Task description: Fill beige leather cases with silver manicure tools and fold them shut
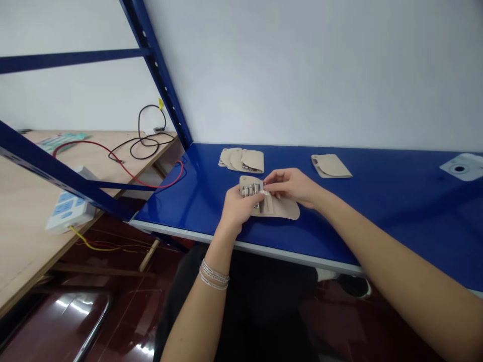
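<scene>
An unfolded beige case (285, 208) lies on the blue table (377, 221) near its front edge, with several small metal tools (249, 189) in its left part. My left hand (238, 206) grips the left side of the case, its thumb across the middle. At the case's upper edge, my right hand (292, 186) has its thumb and fingertips pinched together beside the tools; what lies between them is too small to make out. Behind my hands sit overlapping folded beige cases (252, 160). Another folded case (332, 166) rests farther right.
A blue metal frame (162, 75) stands at the left. Beyond it, a wooden table (22, 201) holds a white power strip (71, 210) and a black cable (140, 138). A red cable (138, 182) reaches the blue table. A white packet (463, 167) lies far right.
</scene>
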### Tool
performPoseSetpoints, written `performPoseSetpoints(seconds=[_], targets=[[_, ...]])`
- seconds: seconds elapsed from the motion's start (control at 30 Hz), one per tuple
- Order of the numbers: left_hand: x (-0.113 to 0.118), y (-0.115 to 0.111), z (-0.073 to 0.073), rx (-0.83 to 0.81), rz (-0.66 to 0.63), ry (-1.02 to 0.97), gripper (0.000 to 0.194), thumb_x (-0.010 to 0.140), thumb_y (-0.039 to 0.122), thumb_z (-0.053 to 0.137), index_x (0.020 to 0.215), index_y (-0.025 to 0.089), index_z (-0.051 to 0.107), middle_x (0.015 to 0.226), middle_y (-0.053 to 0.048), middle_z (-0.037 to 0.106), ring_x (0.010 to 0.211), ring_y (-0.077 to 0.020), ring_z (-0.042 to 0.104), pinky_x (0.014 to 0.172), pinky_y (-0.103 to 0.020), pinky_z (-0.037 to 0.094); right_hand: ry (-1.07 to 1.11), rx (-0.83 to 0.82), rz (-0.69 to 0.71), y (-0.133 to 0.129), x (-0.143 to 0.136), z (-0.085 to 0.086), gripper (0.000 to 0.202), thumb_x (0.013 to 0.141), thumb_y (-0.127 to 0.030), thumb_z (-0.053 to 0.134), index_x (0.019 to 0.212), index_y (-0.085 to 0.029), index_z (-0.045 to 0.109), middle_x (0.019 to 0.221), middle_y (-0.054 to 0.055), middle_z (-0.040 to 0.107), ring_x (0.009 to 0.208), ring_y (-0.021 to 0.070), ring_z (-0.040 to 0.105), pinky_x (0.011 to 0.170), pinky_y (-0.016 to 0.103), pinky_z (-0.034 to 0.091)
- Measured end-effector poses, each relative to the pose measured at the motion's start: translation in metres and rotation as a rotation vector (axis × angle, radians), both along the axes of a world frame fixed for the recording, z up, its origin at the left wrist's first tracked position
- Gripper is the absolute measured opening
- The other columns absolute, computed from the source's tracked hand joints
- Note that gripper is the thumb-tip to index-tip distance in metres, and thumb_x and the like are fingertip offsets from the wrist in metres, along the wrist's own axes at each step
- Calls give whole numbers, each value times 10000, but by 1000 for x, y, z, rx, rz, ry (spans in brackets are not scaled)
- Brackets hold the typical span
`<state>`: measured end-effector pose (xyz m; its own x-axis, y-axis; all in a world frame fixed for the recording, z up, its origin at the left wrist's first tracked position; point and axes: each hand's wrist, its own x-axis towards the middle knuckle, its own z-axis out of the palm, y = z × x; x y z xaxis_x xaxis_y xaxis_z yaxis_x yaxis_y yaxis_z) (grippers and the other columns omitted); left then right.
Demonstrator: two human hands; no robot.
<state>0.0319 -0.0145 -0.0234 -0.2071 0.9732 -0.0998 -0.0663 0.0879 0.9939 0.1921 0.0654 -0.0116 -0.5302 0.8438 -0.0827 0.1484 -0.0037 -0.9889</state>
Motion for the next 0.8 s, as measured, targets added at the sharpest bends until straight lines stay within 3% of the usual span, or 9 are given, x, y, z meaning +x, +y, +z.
performPoseSetpoints(seconds=[0.53,0.67,0.8], targets=[[-1,-1,3,-14,-31,15,318,626,288,782,880,117,696,662,-6,630,536,-73,506,540,-193,420,-36,18,-12,-2,-1,5,272,677,-313,786,889,-160,709,603,1,606,522,98,501,507,251,399],[-1,-3,6,-21,-68,45,284,646,276,773,867,120,684,613,18,589,481,-53,458,494,-182,398,-40,120,-130,-4,-4,7,253,674,-345,777,839,-164,713,644,4,619,533,94,464,531,268,384],[0,-6,7,-27,-154,53,313,677,290,763,926,131,660,627,24,581,426,-43,410,397,-177,329,25,259,-195,-4,-4,5,282,662,-395,788,810,-164,721,765,37,669,645,127,524,628,297,424]])
